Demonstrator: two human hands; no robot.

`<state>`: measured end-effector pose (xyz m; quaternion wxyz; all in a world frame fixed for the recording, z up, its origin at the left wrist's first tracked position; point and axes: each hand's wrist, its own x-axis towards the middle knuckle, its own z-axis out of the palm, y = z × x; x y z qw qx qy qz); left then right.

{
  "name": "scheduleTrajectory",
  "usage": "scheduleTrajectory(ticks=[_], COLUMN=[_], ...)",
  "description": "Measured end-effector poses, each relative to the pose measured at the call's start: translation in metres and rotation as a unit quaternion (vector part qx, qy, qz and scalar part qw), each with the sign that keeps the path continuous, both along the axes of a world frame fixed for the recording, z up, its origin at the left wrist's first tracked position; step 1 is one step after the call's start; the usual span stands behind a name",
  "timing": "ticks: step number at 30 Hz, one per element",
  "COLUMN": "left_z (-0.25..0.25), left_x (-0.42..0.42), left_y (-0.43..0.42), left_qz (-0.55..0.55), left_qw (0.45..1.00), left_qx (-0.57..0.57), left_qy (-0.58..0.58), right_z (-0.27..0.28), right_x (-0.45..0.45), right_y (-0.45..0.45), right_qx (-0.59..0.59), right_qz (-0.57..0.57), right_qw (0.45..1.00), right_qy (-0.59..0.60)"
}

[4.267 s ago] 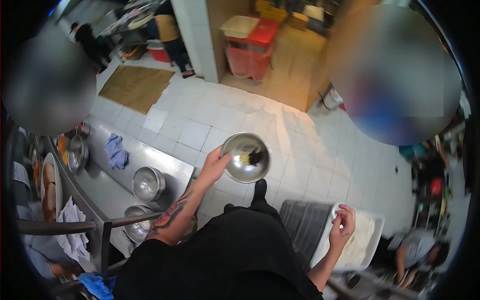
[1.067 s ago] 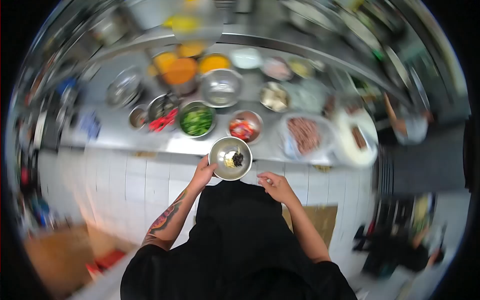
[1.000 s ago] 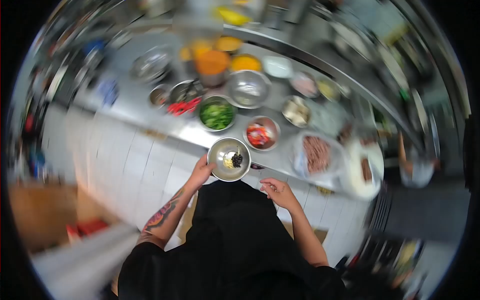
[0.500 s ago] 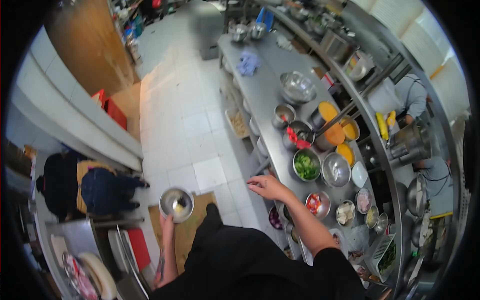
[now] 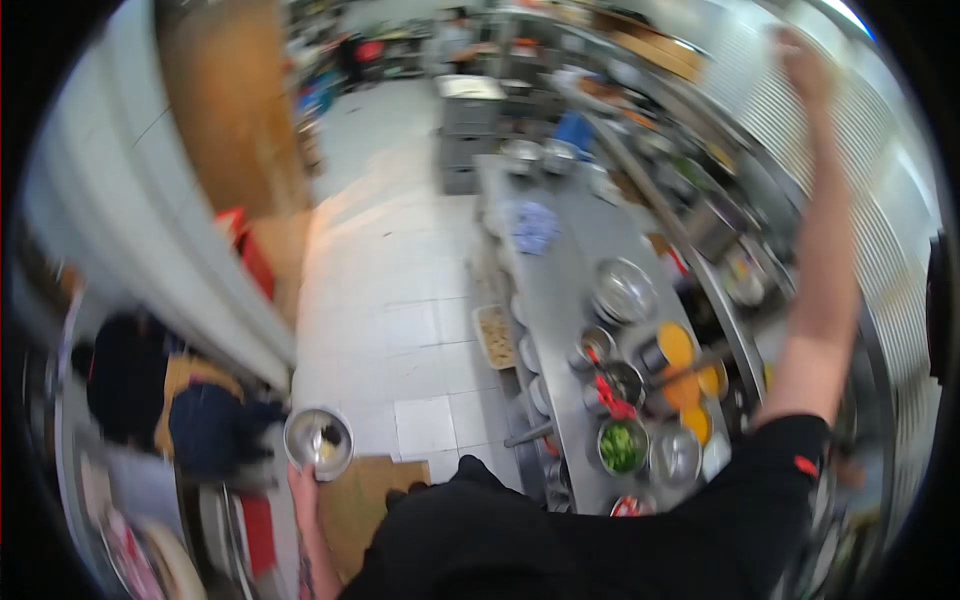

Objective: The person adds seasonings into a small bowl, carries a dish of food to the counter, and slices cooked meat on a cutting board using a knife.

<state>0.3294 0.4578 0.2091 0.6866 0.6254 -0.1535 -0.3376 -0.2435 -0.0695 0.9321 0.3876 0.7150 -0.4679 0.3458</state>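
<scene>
Round metal bowl [image 5: 300, 436], shiny, mouth upward, containing one dark clump [image 5: 331, 435] and one pale yellow heap [image 5: 327, 453], touching. Counted: one held bowl; one portion of chopped greens [image 5: 622, 448] and one bluish cloth [image 5: 535, 228] along the steel table [image 5: 560, 295]. Gripped at the near rim by the left hand [image 5: 303, 483]; well apart from the right hand [image 5: 797, 60], high at upper right, blurred, finger spread impossible to tell.

The left hand [image 5: 303, 482] holds a metal bowl [image 5: 303, 440] while the right hand [image 5: 798, 62], blurred, is raised high.
</scene>
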Motion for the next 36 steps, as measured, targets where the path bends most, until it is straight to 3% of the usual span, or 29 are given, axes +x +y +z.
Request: scheduleTrajectory(ticks=[2,4,7,16,29,36], left_z=[0.007,0.044,0.051,0.037,0.053,0.021], left_x=[-0.003,-0.033,-0.053,-0.115,-0.109,-0.072], left_y=[0.003,-0.004,-0.005,-0.018,-0.011,0.015], left_qz=[-0.003,0.081,0.107,0.126,0.133,0.113], left_qw=[0.997,0.994,0.990,0.984,0.986,0.986], left_qx=[0.020,0.068,0.069,0.082,0.076,0.099], left_qy=[-0.080,0.023,0.062,0.101,0.069,0.069], right_z=[0.035,0.052,0.052,0.028,0.017,-0.001], right_x=[0.006,0.021,0.047,0.020,-0.029,-0.055], right_y=[-0.057,-0.115,-0.169,-0.195,-0.149,0.019], right_qx=[0.038,0.093,0.141,0.164,0.116,0.019], right_qz=[-0.034,-0.059,-0.092,-0.096,-0.044,0.099], right_qw=[0.999,0.993,0.985,0.982,0.992,0.994], right_qy=[0.014,0.030,0.040,0.017,-0.017,-0.050])
